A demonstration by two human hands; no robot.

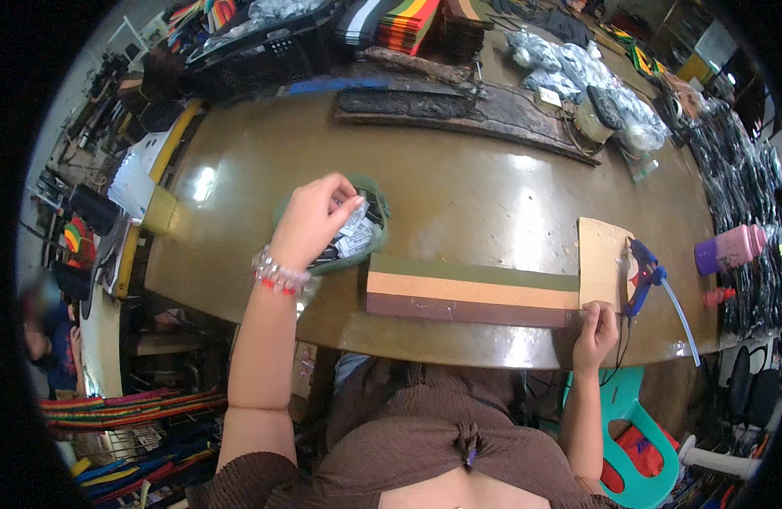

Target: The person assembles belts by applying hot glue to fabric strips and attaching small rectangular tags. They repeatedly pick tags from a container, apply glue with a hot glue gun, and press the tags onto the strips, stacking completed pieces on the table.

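My left hand (315,216) is over a green bowl (376,242) at the left of the table, its fingers pinched together. Small white and black labels (354,241) lie in the bowl; whether the fingertips hold one is hidden. To the right of the bowl, along the near edge, lies a flat stack of strips (471,293) banded green, tan and dark brown. My right hand (596,332) is closed at the right end of that stack, next to a piece of brown cardboard (601,254). What its fingers grip, if anything, cannot be made out.
A blue glue gun (637,276) with a clear glue stick rests on the cardboard's right side. A pink and purple bottle (730,248) stands at the far right. Farther back are a dark wooden board (459,114), clear plastic bags (569,64) and a black crate (264,55).
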